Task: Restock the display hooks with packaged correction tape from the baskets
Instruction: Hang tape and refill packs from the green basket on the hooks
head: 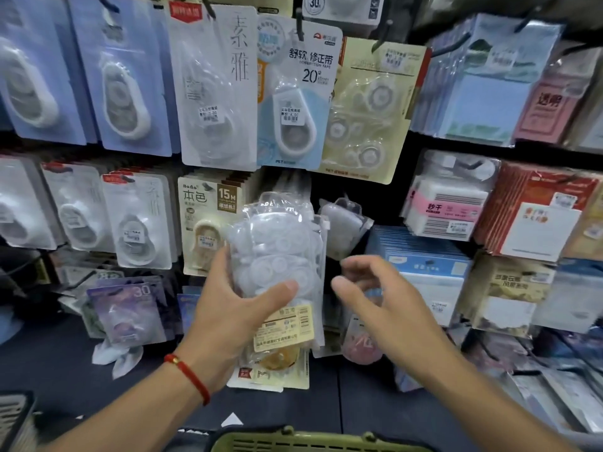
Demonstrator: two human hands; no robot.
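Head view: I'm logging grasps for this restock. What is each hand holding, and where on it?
The left hand grips a stack of clear packaged correction tapes around its lower middle, thumb across the front. The right hand holds nothing.

Right side of the display: clear-wrapped light blue sticky note pads (489,93) hang top right, a pink pad pack with red characters (548,109) just beside them. Below, a white block pack with pink label and barcode (447,203), next to red-edged packs showing a white note card (538,223). Under those, a row of blue-and-white boxed packs (424,256) and a beige pack with dark characters (509,288). Red string bracelet (189,373) on a wrist. Dark panel (49,360) along the lower left. Grey slatted crate corner (14,415) at bottom left edge. More clear-bagged packs (538,402) lie lower right, blurred.
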